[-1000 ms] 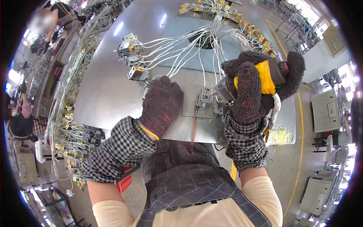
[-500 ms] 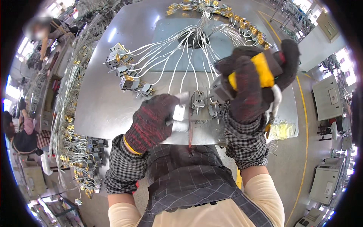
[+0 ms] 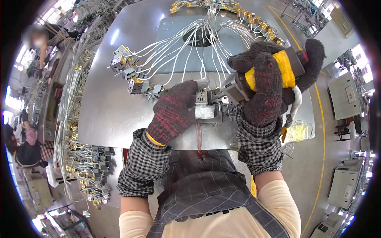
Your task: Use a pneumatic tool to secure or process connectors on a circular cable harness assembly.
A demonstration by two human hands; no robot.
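My left hand (image 3: pixel 172 113), in a dark red and black knit glove with white-wrapped fingertips, grips a small metal switch-like housing (image 3: pixel 202 97) between thumb and forefinger. A white wire runs from its far side. Held in my right hand (image 3: pixel 262 91), gloved in the same knit, is a hand-held power tool (image 3: pixel 239 88) with a grey head and yellow tape (image 3: pixel 285 68) around its body. Its nose points left at the housing; whether they touch I cannot tell. Partly hidden beneath the tool, another metal housing (image 3: pixel 228 110) lies beside the first.
Several wired metal housings (image 3: pixel 137 85) sit at the left of the metal table (image 3: pixel 107 115). White wires fan out from a dark round opening (image 3: pixel 197 37). Brass-coloured connectors (image 3: pixel 258 23) line the far edge. Bundled wires (image 3: pixel 65 119) hang at left, where other people work.
My left hand has moved right and slightly away from me, closing its fingers around the metal housing. The power tool has shifted slightly right, its nose now beside that housing.
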